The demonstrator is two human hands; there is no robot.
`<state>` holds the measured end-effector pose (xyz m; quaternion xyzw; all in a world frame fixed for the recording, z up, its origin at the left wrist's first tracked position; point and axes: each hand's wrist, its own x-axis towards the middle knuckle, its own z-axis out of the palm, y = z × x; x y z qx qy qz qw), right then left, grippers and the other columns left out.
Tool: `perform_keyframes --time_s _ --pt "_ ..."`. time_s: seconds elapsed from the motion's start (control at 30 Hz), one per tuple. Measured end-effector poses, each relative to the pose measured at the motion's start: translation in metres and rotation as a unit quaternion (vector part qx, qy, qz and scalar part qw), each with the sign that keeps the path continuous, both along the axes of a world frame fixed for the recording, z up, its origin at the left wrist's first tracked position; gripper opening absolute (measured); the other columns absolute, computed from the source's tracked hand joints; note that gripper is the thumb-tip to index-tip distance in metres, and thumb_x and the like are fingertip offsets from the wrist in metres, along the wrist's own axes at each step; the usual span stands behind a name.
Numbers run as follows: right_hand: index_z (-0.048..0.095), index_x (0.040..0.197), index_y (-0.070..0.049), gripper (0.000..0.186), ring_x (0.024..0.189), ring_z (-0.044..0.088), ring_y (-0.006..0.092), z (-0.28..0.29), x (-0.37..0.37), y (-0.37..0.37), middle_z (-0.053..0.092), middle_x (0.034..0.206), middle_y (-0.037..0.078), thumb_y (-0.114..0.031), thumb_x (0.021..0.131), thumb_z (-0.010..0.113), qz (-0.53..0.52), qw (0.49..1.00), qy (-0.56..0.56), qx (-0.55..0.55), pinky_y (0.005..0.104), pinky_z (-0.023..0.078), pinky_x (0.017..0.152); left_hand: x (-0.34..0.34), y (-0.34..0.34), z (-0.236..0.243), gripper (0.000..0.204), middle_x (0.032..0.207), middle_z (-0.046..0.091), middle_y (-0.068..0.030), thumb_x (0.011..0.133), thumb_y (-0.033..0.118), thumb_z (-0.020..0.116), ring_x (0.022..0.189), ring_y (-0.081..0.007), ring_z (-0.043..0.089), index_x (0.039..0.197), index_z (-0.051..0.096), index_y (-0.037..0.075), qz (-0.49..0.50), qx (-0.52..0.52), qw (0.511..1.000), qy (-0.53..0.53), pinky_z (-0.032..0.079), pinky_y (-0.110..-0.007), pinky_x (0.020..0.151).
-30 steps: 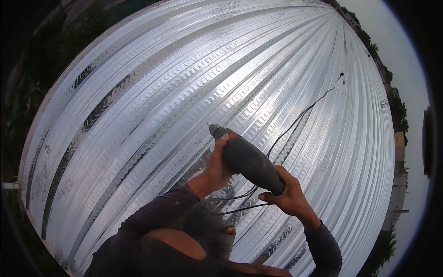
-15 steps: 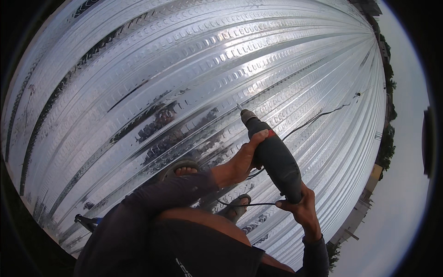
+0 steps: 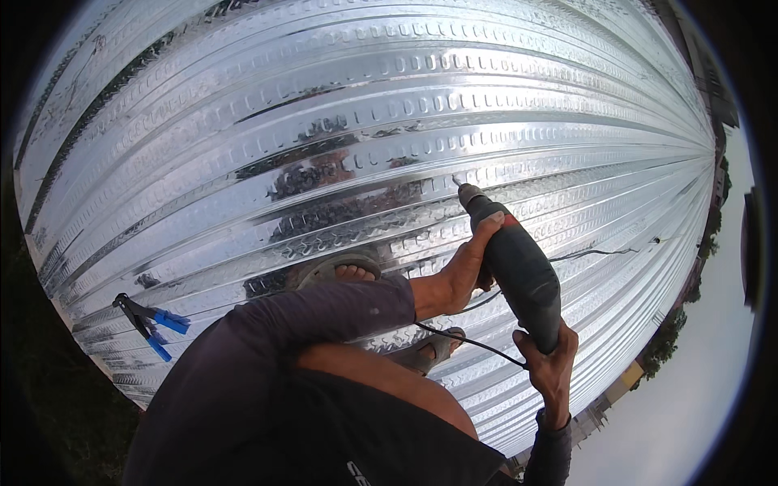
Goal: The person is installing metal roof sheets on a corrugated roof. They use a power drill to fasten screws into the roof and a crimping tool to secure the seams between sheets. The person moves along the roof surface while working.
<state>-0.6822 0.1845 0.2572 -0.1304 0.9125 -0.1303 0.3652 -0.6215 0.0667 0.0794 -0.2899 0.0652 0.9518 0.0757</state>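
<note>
I hold a dark grey power drill (image 3: 525, 279) with a red band; its silver chuck and thin bit point up and forward at the ribbed, shiny metal roofing sheet (image 3: 365, 97). Whether the tip touches the metal I cannot tell. My left hand (image 3: 460, 275) grips the front of the drill body, thumb over the top. Lower right, my right hand (image 3: 549, 364) is wrapped round the rear end. A black cord (image 3: 478, 347) runs beneath. My sandalled feet (image 3: 348, 271) stand on the sheet, partly behind my left arm.
A black tool with two blue handles (image 3: 158, 324) lies at the left near the roof edge. A long cable (image 3: 600, 253) stretches over the ribs to the right. Dark greenery borders the left edge; trees (image 3: 664, 344) and buildings show beyond the right edge.
The view has turned, so the ribs run flatter. The drill sits further right and points more steeply upward in the picture, still in both hands. The blue-handled tool has come into view.
</note>
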Motion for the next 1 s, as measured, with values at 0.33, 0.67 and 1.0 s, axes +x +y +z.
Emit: perform_keyframes --time_s 0.33,0.67,1.0 --pt "0.067 0.099 0.005 0.032 0.073 0.072 0.0262 -0.01 -0.023 0.0 0.072 0.081 0.017 -0.015 0.079 0.083 0.055 0.998 -0.034 0.007 0.0367 0.055 0.068 -0.003 -0.001 -0.007 0.063 0.078 0.06 0.002 0.089 0.078 0.051 0.064 -0.0094 0.051 0.1 0.063 0.017 0.032 0.055 0.997 -0.033 0.036 -0.026 0.054" --pt "0.065 0.097 0.004 0.029 0.076 0.073 0.0298 -0.019 -0.04 -0.006 0.071 0.082 0.018 -0.013 0.079 0.081 0.06 0.996 -0.062 -0.004 0.0383 0.055 0.069 -0.007 -0.006 -0.024 0.059 0.106 0.065 -0.0019 0.095 0.07 0.049 0.097 -0.0184 0.062 0.116 0.061 0.016 0.027 0.078 0.997 0.002 0.049 -0.04 0.085" --pt "0.064 0.108 -0.005 0.051 0.074 0.069 0.0364 -0.018 -0.1 -0.021 0.064 0.093 0.012 -0.015 0.061 0.081 0.277 0.958 -0.073 0.029 0.0416 0.056 0.065 -0.019 -0.045 -0.015 0.062 0.114 0.067 -0.0086 0.094 0.064 0.057 0.105 -0.0209 0.065 0.12 0.061 0.008 -0.115 0.181 0.971 -0.105 0.049 -0.04 0.098"
